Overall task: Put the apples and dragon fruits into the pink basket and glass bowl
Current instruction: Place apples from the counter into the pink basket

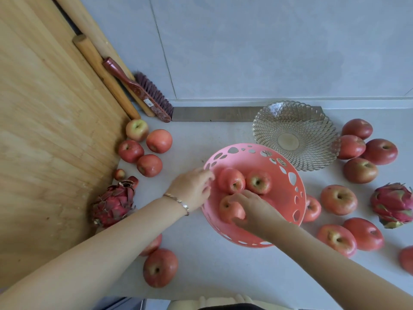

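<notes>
The pink basket [288, 193] stands mid-counter with three apples in it. My right hand [252, 211] is inside the basket, fingers curled around the front apple [228, 209]. My left hand [193, 186] grips the basket's left rim. Two more apples [231, 180] [259, 182] lie behind in the basket. The empty glass bowl [292, 135] sits behind and to the right. One dragon fruit [114, 202] lies left of my forearm, another dragon fruit [393, 205] at the far right. Loose apples [338, 199] lie on both sides.
A large wooden board [44, 142] leans at the left, with rolling pins [105, 74] and a red brush [143, 92] behind it. A cluster of apples [149, 151] lies beside the board. An apple [159, 267] lies near the front edge. A grey wall stands behind.
</notes>
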The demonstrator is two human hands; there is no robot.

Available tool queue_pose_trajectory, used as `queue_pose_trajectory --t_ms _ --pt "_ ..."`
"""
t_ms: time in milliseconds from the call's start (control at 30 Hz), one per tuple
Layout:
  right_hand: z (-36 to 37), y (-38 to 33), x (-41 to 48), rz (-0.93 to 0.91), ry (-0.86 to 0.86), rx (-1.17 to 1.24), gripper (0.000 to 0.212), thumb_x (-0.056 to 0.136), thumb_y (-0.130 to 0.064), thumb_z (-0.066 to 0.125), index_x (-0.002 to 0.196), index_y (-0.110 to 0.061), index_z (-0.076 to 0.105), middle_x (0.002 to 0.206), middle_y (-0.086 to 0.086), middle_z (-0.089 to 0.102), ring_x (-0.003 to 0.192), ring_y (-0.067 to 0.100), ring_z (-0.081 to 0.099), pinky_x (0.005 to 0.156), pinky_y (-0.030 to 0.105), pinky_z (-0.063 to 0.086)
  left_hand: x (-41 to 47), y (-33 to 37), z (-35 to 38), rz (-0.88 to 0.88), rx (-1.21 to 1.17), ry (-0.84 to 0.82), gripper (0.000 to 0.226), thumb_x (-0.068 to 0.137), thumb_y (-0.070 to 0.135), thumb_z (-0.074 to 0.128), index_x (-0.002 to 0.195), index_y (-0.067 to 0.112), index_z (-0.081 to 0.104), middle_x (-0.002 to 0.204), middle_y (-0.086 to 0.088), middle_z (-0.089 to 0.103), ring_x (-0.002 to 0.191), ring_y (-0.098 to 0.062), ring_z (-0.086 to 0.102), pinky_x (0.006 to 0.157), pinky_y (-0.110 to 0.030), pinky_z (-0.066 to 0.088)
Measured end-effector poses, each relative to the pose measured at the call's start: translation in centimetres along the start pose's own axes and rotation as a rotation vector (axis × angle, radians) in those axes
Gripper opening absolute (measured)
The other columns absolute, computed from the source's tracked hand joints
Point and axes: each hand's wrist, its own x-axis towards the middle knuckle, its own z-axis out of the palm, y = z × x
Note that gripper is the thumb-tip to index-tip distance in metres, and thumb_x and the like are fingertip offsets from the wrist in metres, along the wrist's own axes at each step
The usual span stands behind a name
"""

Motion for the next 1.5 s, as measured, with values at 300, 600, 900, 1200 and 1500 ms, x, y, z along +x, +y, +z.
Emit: queue_pose_trajectory --t_ms 300,600,900,1200,1500 --pt "1.3 -3.8 -0.5 -0.12 -0.02 0.124 0.024 0.081 -0.027 0.064 0.105 -0.023 0.062 0.102 -0.006 0.054 0.106 0.016 0.048 0.093 0.031 0.043 -10.3 -4.0 1.5 -0.224 0.425 -0.736 0.063 0.069 0.058 0.063 0.119 0.023 0.048 0.124 -0.002 0.05 0.112 -0.026 0.05 0.093 -0.036 0.041" --pt "1.1 -5.3 -1.1 -0.101 0.03 0.121 0.028 0.082 -0.024 0.064 0.11 -0.022 0.062 0.098 -0.015 0.049 0.112 0.02 0.046 0.099 0.033 0.038 -10.8 -4.0 3.3 -0.068 0.612 -0.648 0.068 0.062 0.054 0.067 0.118 0.021 0.045 0.117 -0.002 0.057 0.114 -0.025 0.044 0.091 -0.04 0.037" --pt "-0.4 -7.3 -3.5 -0.364 0.091 0.086 0.098 0.054 -0.036 0.081 0.129 -0.044 0.018 0.132 0.002 0.039 0.116 0.019 0.045 0.092 0.031 0.043 -8.4 2.9 -1.0 -0.215 -0.483 -0.21 0.035 0.064 0.029 0.075 0.091 0.03 0.052 0.074 0.014 0.06 0.068 -0.002 0.057 0.057 -0.009 0.045" --pt "-1.1 -2.4 -3.6 0.075 0.31 0.343 0.091 0.049 -0.033 0.087 0.129 -0.022 0.045 0.125 0.001 0.046 0.117 0.014 0.045 0.092 0.015 0.029 -9.7 -4.6 1.8 -0.5 0.477 -0.42 0.075 0.075 0.05 0.065 0.136 0.024 0.029 0.135 -0.008 0.034 0.123 -0.031 0.041 0.093 -0.037 0.043" --pt "-1.3 -0.6 -3.5 0.163 0.314 0.282 0.082 0.049 -0.03 0.087 0.123 -0.025 0.051 0.107 -0.015 0.047 0.116 0.02 0.043 0.091 0.02 0.03 -9.1 -5.1 3.4 -0.513 0.513 -0.425 0.073 0.072 0.045 0.065 0.133 0.022 0.032 0.132 -0.003 0.038 0.113 -0.029 0.052 0.079 -0.031 0.042"
